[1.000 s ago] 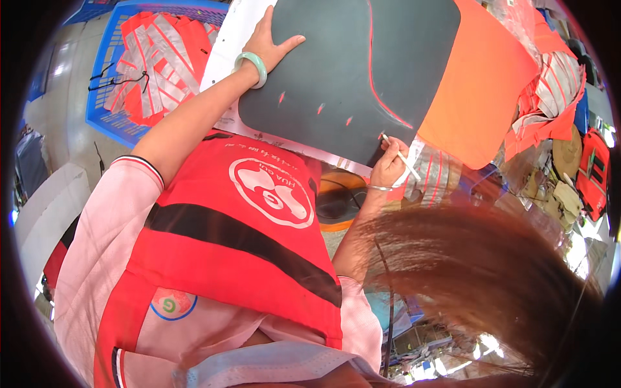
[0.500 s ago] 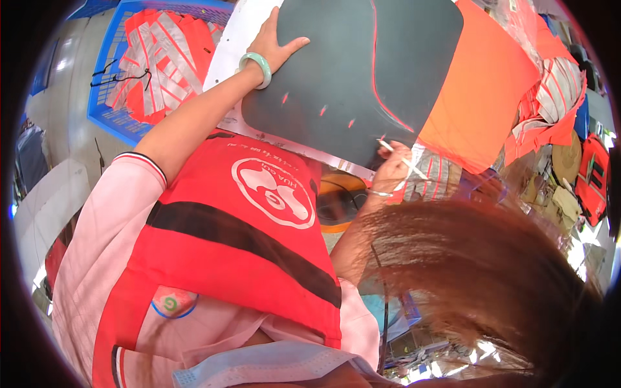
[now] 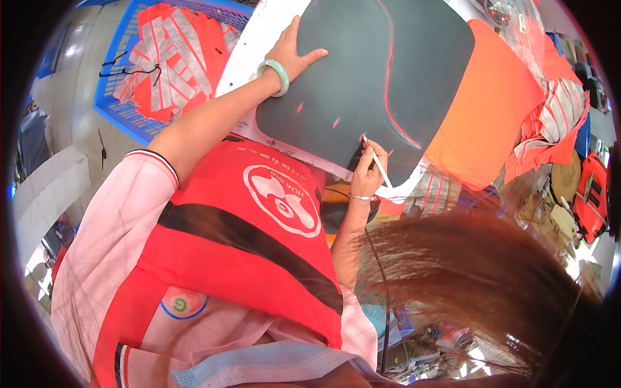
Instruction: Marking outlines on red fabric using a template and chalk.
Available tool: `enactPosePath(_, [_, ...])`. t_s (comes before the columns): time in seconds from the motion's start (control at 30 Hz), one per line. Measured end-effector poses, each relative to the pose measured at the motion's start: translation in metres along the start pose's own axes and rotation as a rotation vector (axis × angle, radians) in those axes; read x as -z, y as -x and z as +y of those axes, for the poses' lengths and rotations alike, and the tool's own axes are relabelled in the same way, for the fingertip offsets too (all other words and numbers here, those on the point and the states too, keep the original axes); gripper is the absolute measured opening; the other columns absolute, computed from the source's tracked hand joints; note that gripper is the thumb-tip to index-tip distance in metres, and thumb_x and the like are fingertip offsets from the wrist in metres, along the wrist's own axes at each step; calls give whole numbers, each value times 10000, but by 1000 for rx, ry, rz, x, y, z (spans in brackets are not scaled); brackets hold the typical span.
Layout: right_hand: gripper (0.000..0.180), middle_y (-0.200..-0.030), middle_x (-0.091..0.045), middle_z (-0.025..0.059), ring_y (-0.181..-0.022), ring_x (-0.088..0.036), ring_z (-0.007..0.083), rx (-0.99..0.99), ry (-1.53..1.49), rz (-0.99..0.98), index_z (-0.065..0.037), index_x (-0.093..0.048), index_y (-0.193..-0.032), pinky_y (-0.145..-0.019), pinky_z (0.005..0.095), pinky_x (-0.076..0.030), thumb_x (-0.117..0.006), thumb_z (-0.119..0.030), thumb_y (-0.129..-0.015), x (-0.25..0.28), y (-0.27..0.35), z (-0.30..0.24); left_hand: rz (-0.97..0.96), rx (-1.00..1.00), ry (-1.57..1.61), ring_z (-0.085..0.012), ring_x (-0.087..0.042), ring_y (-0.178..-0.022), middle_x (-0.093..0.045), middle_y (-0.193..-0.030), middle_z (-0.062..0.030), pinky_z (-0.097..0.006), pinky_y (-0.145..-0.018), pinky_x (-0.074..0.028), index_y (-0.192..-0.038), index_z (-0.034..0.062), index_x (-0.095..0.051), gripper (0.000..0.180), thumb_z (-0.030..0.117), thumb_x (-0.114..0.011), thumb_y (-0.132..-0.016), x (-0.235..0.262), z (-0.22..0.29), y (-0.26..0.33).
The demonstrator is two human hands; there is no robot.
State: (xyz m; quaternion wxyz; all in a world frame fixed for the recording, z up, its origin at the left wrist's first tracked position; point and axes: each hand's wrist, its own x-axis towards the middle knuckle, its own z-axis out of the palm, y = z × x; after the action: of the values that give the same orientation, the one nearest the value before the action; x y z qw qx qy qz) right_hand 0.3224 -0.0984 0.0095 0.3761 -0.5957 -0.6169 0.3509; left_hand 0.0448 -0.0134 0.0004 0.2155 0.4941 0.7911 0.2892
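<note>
A dark grey sheet [image 3: 336,71] with rounded corners lies in front of me, over orange fabric [image 3: 495,113]. A long curved slit [image 3: 388,84] and several short slits near its closer edge show red-orange. My left hand [image 3: 294,61], with a pale green bangle [image 3: 278,72] on the wrist, rests flat on the sheet's left part, thumb and fingers spread. Near the sheet's closer right edge, my right hand [image 3: 369,169] pinches a thin white pen-like stick [image 3: 381,169]. Its dark tip touches the sheet at one of the short slits.
A white work surface [image 3: 253,42] shows beneath the sheet. To the left stands a blue plastic basket [image 3: 111,81] of orange pieces with silvery strips [image 3: 169,58]. Similar striped pieces [image 3: 553,110] are heaped at the right, beside clear plastic wrap [image 3: 517,26]. Hair crosses the lower right.
My right hand has moved the white stick leftward, from the rightmost short slit to the neighbouring one. My left hand stays spread on the sheet. The view has shifted slightly.
</note>
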Motion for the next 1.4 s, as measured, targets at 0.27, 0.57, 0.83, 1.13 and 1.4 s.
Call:
enactPosePath(0.27, [158, -872, -611, 88, -770, -583, 159, 184, 147, -142, 10, -602, -972, -700, 265, -467, -501, -101, -921, 13, -3, -3, -3, 7, -21, -307, -356, -1286, -304, -1418, -194, -376, -1021, -354, -1424, 18, -150, 1005, 572, -635, -740, 1, -1, -2])
enactPosePath(0.57, [161, -862, -618, 76, -740, -581, 107, -56, -203, -110, 19, -559, -998, -677, 228, -473, -509, -117, -929, -28, 5, -26, -1, 0, -1, -307, -353, -1288, -307, -1417, -186, -376, -1023, -351, -1427, 32, -135, 1004, 570, -630, -740, 0, -3, -1])
enactPosePath(0.83, [132, -843, -624, 72, -725, -580, 103, 49, 39, -107, 7, -579, -945, -647, 228, -463, -515, -106, -917, -44, 1, -23, 3, 17, -6, -302, -350, -1291, -306, -1420, -179, -374, -1028, -348, -1431, 52, -135, 991, 565, -631, -742, -2, -1, -2])
enactPosePath(1.13, [140, -796, -609, 83, -705, -573, 114, 98, 92, -186, 15, -577, -914, -637, 239, -460, -506, -105, -916, -36, -1, -29, 32, -9, 15, -320, -334, -1300, -308, -1410, -219, -366, -1050, -312, -1418, 15, -173, 988, 555, -649, -740, -2, -2, -1])
enactPosePath(1.4, [145, -834, -615, 69, -727, -567, 110, 85, -204, -248, 5, -576, -972, -672, 230, -461, -499, -108, -925, -76, 10, -51, 48, -21, 0, -337, -360, -1276, -336, -1389, -219, -387, -1027, -341, -1426, 55, -157, 1000, 580, -644, -729, -4, -3, 3])
